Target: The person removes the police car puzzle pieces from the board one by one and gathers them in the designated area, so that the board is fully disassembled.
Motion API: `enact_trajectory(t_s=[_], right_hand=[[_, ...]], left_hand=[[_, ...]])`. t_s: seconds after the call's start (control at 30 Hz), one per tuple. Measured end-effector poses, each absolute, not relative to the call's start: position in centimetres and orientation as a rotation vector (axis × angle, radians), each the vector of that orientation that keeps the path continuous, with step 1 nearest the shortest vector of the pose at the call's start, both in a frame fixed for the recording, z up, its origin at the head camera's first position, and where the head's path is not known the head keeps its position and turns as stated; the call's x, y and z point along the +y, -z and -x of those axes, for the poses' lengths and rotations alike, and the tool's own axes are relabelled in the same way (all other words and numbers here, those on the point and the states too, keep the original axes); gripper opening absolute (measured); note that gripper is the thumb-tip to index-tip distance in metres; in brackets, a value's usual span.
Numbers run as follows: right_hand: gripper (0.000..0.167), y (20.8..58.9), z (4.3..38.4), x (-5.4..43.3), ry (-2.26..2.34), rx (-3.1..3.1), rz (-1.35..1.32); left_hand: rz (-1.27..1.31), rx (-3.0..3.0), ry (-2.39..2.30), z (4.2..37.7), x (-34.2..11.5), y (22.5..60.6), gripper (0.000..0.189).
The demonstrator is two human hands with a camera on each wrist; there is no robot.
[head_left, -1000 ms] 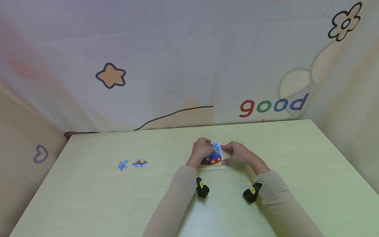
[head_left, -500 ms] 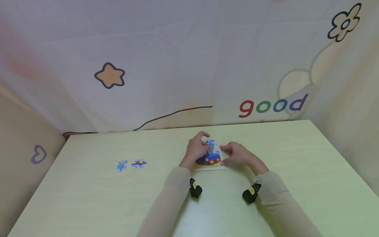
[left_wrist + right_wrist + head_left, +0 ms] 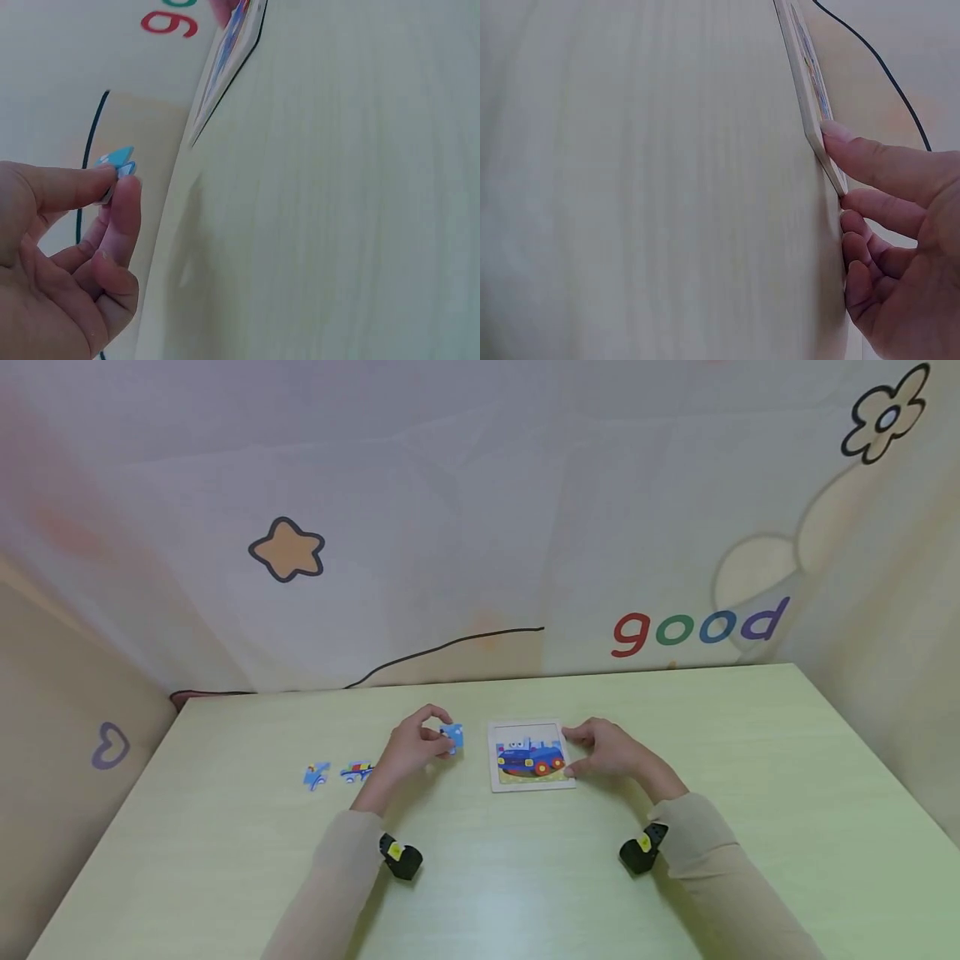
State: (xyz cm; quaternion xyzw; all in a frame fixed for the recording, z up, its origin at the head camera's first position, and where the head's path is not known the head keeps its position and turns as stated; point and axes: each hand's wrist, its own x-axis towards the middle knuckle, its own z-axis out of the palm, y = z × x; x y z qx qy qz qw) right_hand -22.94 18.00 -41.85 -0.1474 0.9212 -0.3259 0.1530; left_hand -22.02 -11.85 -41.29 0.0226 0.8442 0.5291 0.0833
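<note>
My left hand [image 3: 411, 745] pinches a light-blue jigsaw piece [image 3: 453, 737] between thumb and fingers, raised over the table left of the puzzle tray. In the left wrist view only the piece's edges [image 3: 118, 159] show past the fingertips. The square, pale-rimmed puzzle tray [image 3: 534, 788] lies flat, with a blue tractor-like vehicle picture in its lower part and pale backing bare above. At its right edge, my right hand [image 3: 613, 750] holds the rim with thumb and forefinger; the right wrist view has the thumb [image 3: 836, 133] on the rim.
Two loose jigsaw pieces lie to the left: a blue one [image 3: 316, 775] and one with red and yellow [image 3: 356, 771], partly behind the left hand. A printed cloth [image 3: 450, 568] hangs along the table's [image 3: 510, 877] back edge.
The left hand has lifted a light-blue piece out of the tray's upper part and carried it left. The right hand stays at the tray's right edge.
</note>
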Motion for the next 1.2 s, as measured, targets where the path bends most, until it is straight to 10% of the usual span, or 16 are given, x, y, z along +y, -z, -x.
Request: enact_trajectory(t_s=[1.2], right_hand=[[0.067, 41.8, 22.9, 18.1, 0.938, 2.644, 0.416]], left_hand=[[-0.105, 2.702, -1.149, 19.9, -19.8, 41.2, 0.032]])
